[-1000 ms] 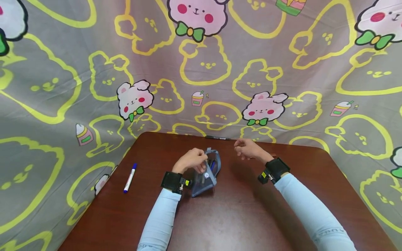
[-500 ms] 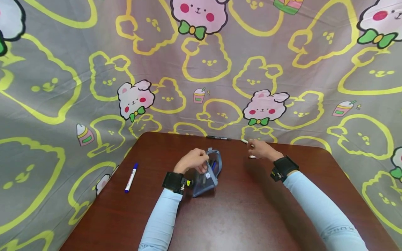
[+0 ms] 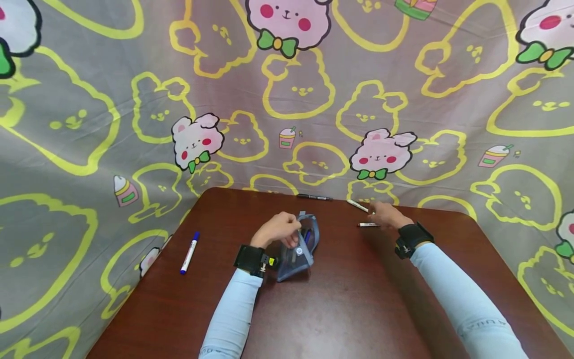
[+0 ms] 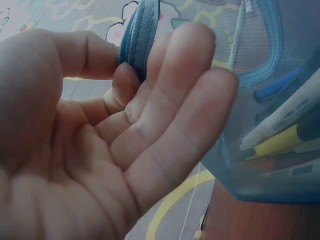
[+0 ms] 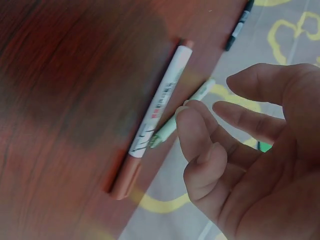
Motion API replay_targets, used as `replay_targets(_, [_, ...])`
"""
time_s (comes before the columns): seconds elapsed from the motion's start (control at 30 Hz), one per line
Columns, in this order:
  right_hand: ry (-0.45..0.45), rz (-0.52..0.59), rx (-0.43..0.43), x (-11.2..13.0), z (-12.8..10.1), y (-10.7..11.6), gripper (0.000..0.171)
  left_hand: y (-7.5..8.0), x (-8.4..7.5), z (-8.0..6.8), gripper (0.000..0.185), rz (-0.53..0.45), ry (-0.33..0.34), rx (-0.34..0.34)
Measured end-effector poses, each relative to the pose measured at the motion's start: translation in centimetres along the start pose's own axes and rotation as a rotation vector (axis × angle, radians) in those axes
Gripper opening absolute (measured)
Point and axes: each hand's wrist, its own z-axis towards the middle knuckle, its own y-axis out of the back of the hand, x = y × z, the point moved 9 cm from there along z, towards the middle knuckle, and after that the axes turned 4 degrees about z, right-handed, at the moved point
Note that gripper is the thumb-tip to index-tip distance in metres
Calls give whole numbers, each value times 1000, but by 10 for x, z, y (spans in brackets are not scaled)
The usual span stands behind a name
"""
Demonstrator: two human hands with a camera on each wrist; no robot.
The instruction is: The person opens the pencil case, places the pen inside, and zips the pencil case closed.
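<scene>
Even soft light, wide-angle bending at edges, wrist views blurred close up.

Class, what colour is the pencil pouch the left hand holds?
Translucent blue pencil pouch, held by the left hand; clearest in the left wrist view.

Translucent mesh pouch, glossy wood table
</scene>
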Motion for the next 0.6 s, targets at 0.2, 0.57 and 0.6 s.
replay_targets(0.2, [-41,19,-10,-16,4,-1,42,-1,-2,1,22,1,0,-4])
replay_targets(0.57, [-154,23,-72,-54,11,-7,39,-6,0,1,21,19,3,5])
replay_targets(0.6, [-154,34,-79,-55,12,-7,38,-7,0,1,21,19,5,6])
